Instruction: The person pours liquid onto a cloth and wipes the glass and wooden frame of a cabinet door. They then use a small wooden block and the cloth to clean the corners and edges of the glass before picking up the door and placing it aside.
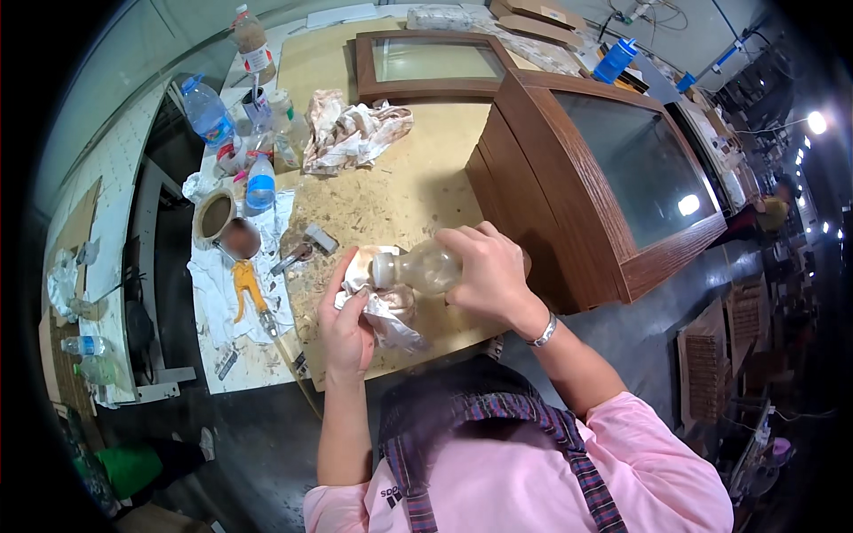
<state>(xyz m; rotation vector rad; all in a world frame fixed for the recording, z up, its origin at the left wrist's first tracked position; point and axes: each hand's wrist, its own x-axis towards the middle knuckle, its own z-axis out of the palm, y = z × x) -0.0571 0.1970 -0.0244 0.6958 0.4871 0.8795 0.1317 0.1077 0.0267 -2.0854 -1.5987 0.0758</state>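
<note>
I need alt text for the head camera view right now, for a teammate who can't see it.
Seen from above, a person's right hand tips a clear plastic bottle sideways, its mouth against a stained white rag bunched in the left hand, over a scuffed workbench. A brown wooden cabinet with a glass panel lies alongside; another crumpled rag and water bottles sit farther back.

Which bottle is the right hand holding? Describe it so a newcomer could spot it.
Start at the big wooden cabinet with the glass panel on the workbench. Just in front of its near corner, the right hand holds a small clear bottle tipped sideways, its neck against the stained rag in the left hand. Unlike the upright blue-capped water bottles at the bench's left end, it lies tilted, in hand.
</note>
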